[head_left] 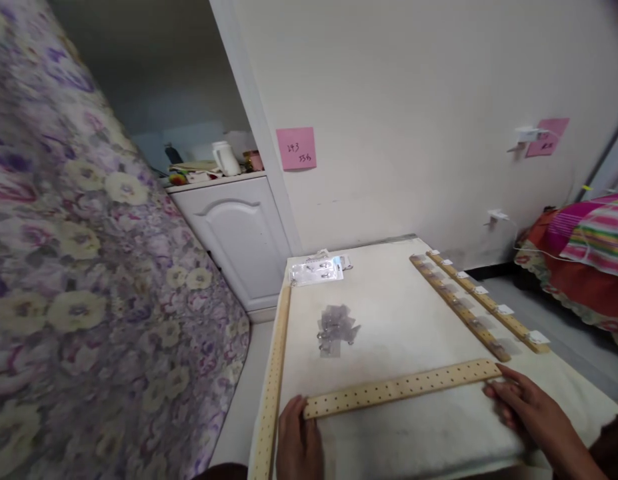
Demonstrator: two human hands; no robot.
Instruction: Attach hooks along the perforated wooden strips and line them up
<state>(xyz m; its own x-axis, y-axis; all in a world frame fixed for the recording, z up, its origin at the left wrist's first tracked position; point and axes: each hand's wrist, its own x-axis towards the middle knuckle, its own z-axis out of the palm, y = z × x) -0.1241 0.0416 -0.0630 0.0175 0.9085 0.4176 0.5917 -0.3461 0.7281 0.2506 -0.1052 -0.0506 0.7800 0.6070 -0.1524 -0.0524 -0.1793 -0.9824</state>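
A flat wooden strip with rows of small holes (389, 391) lies crosswise over the near part of the pale-covered table. My left hand (299, 437) is closed on its left end, thumb and fingers around the edge. At the other end my right hand (531, 407) pinches the strip's corner, its fingers bent. Beyond the strip is a loose pile of small grey, see-through packets (335, 330), seemingly with shiny bits of metal in them. A second holed strip (273, 393) runs along the table's left edge, beside my left hand.
On the right, two wooden strips, an inner one (459, 303) and an outer one (481, 293), carry small tags. Clear packaging (316, 271) lies at the table's (383, 293) far left corner. A floral curtain (113, 287) hangs at left; a bed (583, 267) stands at right.
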